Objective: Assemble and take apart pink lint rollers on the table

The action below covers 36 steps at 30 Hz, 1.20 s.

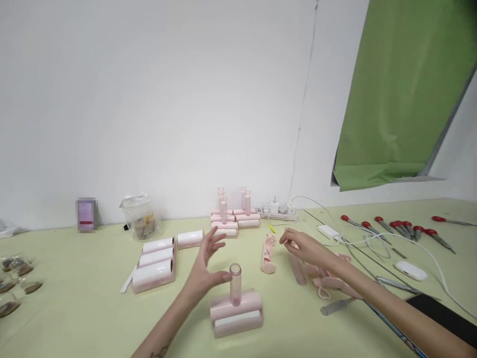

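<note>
My left hand (209, 263) is open, thumb and fingers spread, with the thumb tip beside the clear pink tube handle (236, 286) of a lint roller (237, 314). This roller stands upright at the front middle, its handle open at the top. My right hand (301, 244) hovers above the pink parts on the right, fingers loosely bent and apart, with nothing visible in them. Left of its fingertips lies a pink handle piece (268, 254) with a heart-shaped end. A clear pink tube (298, 270) and pink heart-ended parts (323, 283) are partly hidden beneath my right hand and forearm.
White rolls (154, 258) lie at left, before a clear plastic bag (142, 219). Assembled pink lint rollers (234, 216) stand near the wall. A power strip (278, 215), white cables, red-ended tools (402, 227) and a white case (410, 271) occupy the right.
</note>
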Available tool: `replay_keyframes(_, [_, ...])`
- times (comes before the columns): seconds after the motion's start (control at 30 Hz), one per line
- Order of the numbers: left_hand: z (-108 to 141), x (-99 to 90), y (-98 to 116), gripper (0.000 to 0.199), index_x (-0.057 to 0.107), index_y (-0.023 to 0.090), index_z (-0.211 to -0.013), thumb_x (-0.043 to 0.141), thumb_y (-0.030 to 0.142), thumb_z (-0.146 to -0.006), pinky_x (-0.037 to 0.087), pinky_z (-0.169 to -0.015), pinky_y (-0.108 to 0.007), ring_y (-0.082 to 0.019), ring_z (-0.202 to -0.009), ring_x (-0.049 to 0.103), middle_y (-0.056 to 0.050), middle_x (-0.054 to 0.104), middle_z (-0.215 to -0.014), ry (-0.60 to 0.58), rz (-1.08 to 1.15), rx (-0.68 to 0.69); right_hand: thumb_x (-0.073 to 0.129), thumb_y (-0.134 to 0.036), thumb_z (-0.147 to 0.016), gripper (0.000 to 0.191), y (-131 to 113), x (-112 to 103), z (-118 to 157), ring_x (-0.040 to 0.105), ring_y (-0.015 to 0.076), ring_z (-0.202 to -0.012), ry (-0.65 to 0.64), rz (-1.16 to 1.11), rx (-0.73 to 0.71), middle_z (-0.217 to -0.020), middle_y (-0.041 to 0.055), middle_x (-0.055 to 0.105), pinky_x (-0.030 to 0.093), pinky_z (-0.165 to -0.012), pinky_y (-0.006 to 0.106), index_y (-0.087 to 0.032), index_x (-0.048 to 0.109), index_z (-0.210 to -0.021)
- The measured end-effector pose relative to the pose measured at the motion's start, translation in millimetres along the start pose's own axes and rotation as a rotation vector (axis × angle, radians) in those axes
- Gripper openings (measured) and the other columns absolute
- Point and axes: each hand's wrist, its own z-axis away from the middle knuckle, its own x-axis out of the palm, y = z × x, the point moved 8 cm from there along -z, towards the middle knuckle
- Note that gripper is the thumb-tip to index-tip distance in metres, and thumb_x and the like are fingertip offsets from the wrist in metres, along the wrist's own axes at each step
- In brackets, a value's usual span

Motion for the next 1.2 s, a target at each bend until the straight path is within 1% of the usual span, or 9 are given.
replay_keyframes(0.1, [-6.3, 38.1, -6.1, 0.062, 0.055, 0.018, -0.102, 0.075, 0.045, -0.05, 0.046, -0.065, -0.023, -0.015, -0.072, 0.059, -0.002, 0.063, -0.079, 0.012, 0.187, -0.124, 0.049, -0.02, -0.082, 0.011, 6.7, 26.6, -16.7, 0.055, 0.0156, -0.078, -0.087, 0.062, 0.031, -0.09, 0.0031, 0.059, 0.044, -0.072, 0.033, -0.016, 0.059, -0.082])
replay_keyframes(0.17, [-1.2, 56.9, -20.9, 0.038, 0.059, 0.014, -0.06, 0.066, 0.051, -0.06, 0.03, -0.035, -0.017, -0.005, -0.033, 0.039, 0.006, 0.044, -0.037, 0.04, 0.225, -0.239, 0.05, -0.027, -0.084, 0.014, 12.6, 47.3, -27.8, 0.056, 0.014, -0.076, -0.13, 0.071, 0.073, -0.09, 0.0025, 0.059, 0.046, -0.069, 0.033, -0.015, 0.058, -0.087])
replay_keyframes(0.23, [4.8, 65.4, -32.3, 0.049, 0.043, 0.016, -0.04, 0.06, 0.056, -0.063, 0.014, -0.028, -0.017, -0.002, -0.023, 0.02, 0.009, 0.027, -0.027, 0.068, 0.233, -0.282, 0.049, -0.03, -0.085, 0.019, 19.1, 64.4, -36.1, 0.058, 0.0135, -0.076, -0.15, 0.054, 0.113, -0.092, 0.0027, 0.06, 0.048, -0.068, 0.032, -0.014, 0.057, -0.093])
replay_keyframes(0.37, [9.2, 63.5, -40.2, 0.052, 0.036, 0.018, -0.041, 0.065, 0.059, -0.053, 0.012, -0.026, -0.017, -0.001, -0.023, 0.02, 0.009, 0.032, -0.028, 0.099, 0.279, -0.277, 0.051, -0.03, -0.084, 0.018, 24.4, 75.0, -40.0, 0.057, 0.0133, -0.074, -0.111, -0.055, 0.121, -0.088, 0.0021, 0.059, 0.047, -0.066, 0.031, -0.014, 0.057, -0.087])
replay_keyframes(0.5, [7.2, 61.1, -39.3, 0.052, 0.04, 0.017, -0.045, 0.07, 0.06, -0.043, 0.014, -0.027, -0.016, -0.001, -0.025, 0.022, 0.01, 0.032, -0.029, 0.091, 0.329, -0.234, 0.044, -0.037, -0.085, 0.022, 9.3, 49.0, -32.3, 0.054, 0.0155, -0.072, 0.026, -0.243, 0.053, -0.076, 0.0012, 0.054, 0.045, -0.066, 0.032, -0.018, 0.047, -0.074])
replay_keyframes(0.67, [5.6, 63.2, -42.2, 0.063, 0.047, 0.016, -0.047, 0.048, 0.079, -0.05, 0.013, -0.026, -0.017, -0.003, -0.022, 0.023, 0.008, 0.031, -0.026, 0.064, 0.365, -0.155, 0.035, -0.044, -0.087, 0.022, -53.2, 13.6, -14.5, 0.056, 0.0157, -0.075, 0.105, -0.484, -0.065, -0.076, 0.0003, 0.054, 0.044, -0.065, 0.027, -0.022, 0.039, -0.087])
replay_keyframes(0.9, [5.8, 63.9, -38.9, 0.065, 0.047, 0.015, -0.043, 0.047, 0.08, -0.049, 0.016, -0.026, -0.018, -0.003, -0.022, 0.026, 0.006, 0.034, -0.028, 0.068, 0.371, -0.115, 0.044, -0.035, -0.084, 0.015, -144.9, 13.1, 11.1, 0.05, 0.0142, -0.067, 0.085, -0.443, -0.302, -0.071, -0.001, 0.052, 0.04, -0.062, 0.026, -0.023, 0.047, -0.077])
replay_keyframes(1.03, [6.0, 64.0, -34.4, 0.066, 0.046, 0.015, -0.043, 0.042, 0.079, -0.055, 0.016, -0.028, -0.019, -0.003, -0.023, 0.027, 0.005, 0.034, -0.028, 0.08, 0.363, -0.102, 0.045, -0.032, -0.082, 0.016, -146.0, 19.2, 11.2, 0.048, 0.0143, -0.063, 0.111, -0.389, -0.311, -0.066, -0.0012, 0.048, 0.039, -0.058, 0.026, -0.022, 0.044, -0.069])
replay_keyframes(1.2, [6.6, 64.4, -35.4, 0.065, 0.046, 0.015, -0.046, 0.042, 0.08, -0.053, 0.015, -0.028, -0.018, -0.003, -0.023, 0.025, 0.006, 0.031, -0.028, 0.064, 0.368, -0.112, 0.045, -0.033, -0.082, 0.023, -144.6, 28.0, 3.1, 0.047, 0.0125, -0.062, 0.043, -0.581, -0.255, -0.072, -0.002, 0.046, 0.042, -0.062, 0.027, -0.022, 0.033, -0.065])
